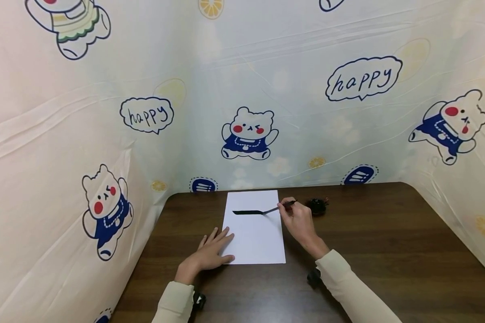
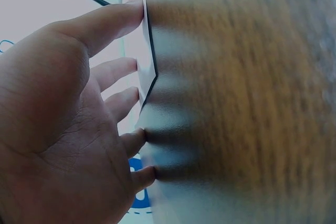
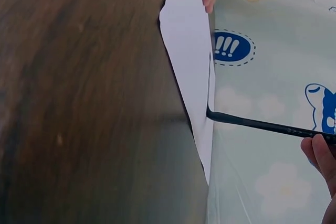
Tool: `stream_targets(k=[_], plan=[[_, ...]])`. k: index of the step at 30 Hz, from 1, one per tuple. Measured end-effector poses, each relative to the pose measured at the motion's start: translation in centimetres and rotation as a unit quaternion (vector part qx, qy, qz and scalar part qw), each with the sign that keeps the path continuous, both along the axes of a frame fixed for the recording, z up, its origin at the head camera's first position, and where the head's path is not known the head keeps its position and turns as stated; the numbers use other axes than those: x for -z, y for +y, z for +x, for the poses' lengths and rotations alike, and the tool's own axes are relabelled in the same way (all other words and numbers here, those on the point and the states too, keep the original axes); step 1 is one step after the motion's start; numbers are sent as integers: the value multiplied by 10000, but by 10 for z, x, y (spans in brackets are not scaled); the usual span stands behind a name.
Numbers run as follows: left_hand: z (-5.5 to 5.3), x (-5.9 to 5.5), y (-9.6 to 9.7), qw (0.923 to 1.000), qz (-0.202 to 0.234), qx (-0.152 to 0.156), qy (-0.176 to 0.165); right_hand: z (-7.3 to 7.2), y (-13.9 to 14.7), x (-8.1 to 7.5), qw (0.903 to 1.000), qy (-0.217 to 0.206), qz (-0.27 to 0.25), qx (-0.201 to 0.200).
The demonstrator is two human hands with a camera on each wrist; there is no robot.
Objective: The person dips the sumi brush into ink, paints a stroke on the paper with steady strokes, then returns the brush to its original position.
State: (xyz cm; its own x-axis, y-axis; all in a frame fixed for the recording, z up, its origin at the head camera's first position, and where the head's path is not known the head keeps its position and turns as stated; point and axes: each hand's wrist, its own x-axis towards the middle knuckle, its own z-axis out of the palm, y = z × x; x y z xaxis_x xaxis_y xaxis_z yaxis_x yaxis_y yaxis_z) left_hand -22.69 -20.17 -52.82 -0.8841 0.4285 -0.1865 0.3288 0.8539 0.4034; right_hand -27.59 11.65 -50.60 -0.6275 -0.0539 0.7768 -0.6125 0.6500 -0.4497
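Note:
A white sheet of paper lies on the brown table, with a thick black stroke across its upper part. My right hand pinches a slim dark paintbrush by its handle. The brush tip is bent against the paper at the right end of the stroke. Spread over the sheet's lower left edge is my left hand, its thumb and some fingertips on the paper. In the left wrist view the left hand shows its palm, holding nothing.
A small black object, its kind unclear, sits on the table right of the paper, behind the right hand. A printed curtain with bears and lettering hangs around the table's back and sides.

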Motion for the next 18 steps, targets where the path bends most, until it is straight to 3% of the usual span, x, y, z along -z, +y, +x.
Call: stream_targets(k=[18], plan=[[-1,1,-2,10000,25,59,58,4,15,-1,9999,42,80,119]])
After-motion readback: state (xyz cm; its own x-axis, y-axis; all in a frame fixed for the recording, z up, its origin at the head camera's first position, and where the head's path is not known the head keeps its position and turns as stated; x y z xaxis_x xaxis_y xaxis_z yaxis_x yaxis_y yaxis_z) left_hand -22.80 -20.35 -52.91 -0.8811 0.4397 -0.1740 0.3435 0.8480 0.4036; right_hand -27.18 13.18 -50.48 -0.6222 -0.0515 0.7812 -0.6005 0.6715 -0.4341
